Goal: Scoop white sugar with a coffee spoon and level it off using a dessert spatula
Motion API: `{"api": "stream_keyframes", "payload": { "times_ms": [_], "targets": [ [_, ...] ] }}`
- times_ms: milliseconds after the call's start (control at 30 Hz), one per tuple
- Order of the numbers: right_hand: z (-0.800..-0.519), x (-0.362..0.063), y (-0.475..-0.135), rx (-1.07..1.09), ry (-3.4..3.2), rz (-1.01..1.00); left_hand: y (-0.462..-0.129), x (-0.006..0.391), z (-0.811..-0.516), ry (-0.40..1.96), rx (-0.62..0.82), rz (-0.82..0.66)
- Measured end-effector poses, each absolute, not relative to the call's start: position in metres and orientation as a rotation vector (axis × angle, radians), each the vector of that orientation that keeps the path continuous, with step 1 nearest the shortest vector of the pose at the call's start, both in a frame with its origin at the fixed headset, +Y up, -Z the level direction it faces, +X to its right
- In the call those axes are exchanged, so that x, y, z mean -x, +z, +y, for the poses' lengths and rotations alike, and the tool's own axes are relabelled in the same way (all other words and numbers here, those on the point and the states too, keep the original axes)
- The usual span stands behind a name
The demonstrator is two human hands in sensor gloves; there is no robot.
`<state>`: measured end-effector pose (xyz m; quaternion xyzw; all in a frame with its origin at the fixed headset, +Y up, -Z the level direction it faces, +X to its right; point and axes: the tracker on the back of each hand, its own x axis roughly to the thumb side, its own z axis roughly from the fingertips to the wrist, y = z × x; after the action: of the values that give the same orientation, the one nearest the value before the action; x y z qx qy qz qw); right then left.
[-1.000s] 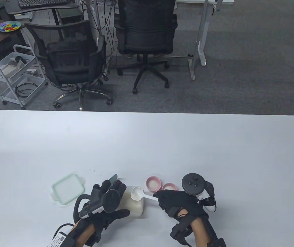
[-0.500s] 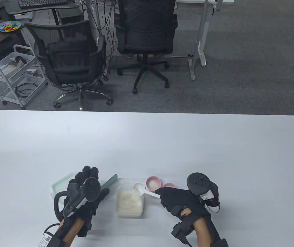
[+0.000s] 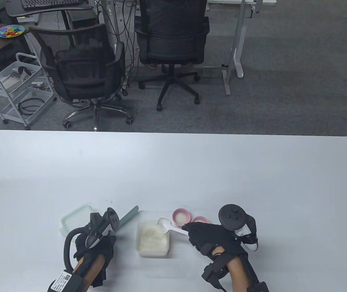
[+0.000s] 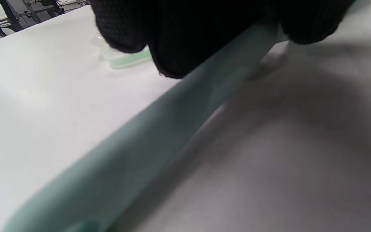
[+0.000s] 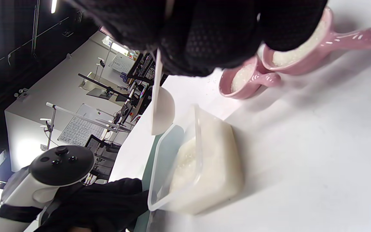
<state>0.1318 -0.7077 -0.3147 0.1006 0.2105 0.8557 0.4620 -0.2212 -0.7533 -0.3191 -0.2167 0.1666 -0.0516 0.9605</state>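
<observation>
Wide bare table beyond hands: free passage. Near edge crowded: sugar container in middle, two pink cups just right-behind it, green lid at left, dessert spatula lying in gap between lid and container. Coffee spoon hangs over container's right rear corner.

Black mesh gloves on left hand and right hand; black-and-white trackers.

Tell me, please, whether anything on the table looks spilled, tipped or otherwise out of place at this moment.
Nothing stands out. The sugar container sits flat, its green lid lies beside it, and both pink cups stand upright with their contents inside. The white spoon is level over the container; no sugar shows on the table.
</observation>
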Motion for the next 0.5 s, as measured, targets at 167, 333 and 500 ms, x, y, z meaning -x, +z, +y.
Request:
{"api": "stream_keyframes", "payload": {
  "times_ms": [167,333,500],
  "targets": [
    [-0.707,-0.133,-0.315,-0.250,2.098,0.511,-0.320,0.227,-0.750,-0.044,0.456,0.332],
    [-0.707,-0.135,-0.315,-0.245,2.068,0.507,-0.320,0.257,-0.730,0.263,0.400,0.359],
    [-0.707,-0.135,-0.315,-0.241,2.069,0.516,-0.323,0.281,-0.731,0.463,0.436,0.385]
  ]
}}
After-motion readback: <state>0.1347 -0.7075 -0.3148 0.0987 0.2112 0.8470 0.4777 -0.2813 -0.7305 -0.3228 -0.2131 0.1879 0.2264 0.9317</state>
